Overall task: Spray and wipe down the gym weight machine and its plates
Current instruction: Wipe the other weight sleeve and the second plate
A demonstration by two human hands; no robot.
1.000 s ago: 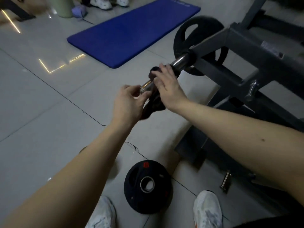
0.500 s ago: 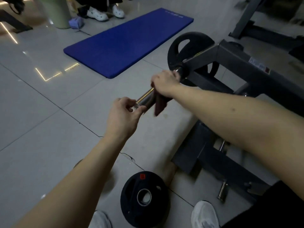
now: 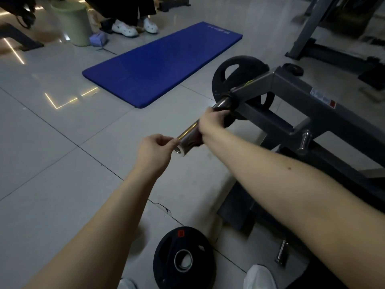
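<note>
Head view, dim gym, tiled floor [image 3: 52, 184].

- Weight machine [image 3: 312, 105]: grey steel frame filling the 2 to 4 o'clock side of the view. Its chrome sleeve [image 3: 187, 136] stuck out from the frame toward 8 o'clock, open end nearest the person, close to the middle of the view.
- Right hand [image 3: 210, 122]: fingers curled fully round the sleeve near its middle, gripping a dark cloth [image 3: 228, 121] against the metal. Cloth showed on the machine side of the hand, and a dark scrap showed under the wrist.
- Left hand [image 3: 155, 151]: loosely fisted at the sleeve's open end, thumb and forefinger pinched on the rim. The other fingers were curled in with nothing in them.
- Mounted plate [image 3: 235, 76]: black, upright on the far side of the frame, at 1 o'clock from the hands, partly hidden by the frame arm.
- Loose plate [image 3: 183, 259]: black, flat on the floor at 6 o'clock, small red label on its upper edge, well apart from the sleeve.
- Chrome peg [image 3: 304, 140]: short, on the frame at 3 o'clock.
- Blue mat [image 3: 162, 63]: flat on the floor at 11 o'clock.
- Green bin [image 3: 73, 24] and another person's white shoes [image 3: 125, 29]: far edge, 10 to 11 o'clock.
- Wearer's sneaker [image 3: 259, 276]: bottom edge, just beside the loose plate.
</note>
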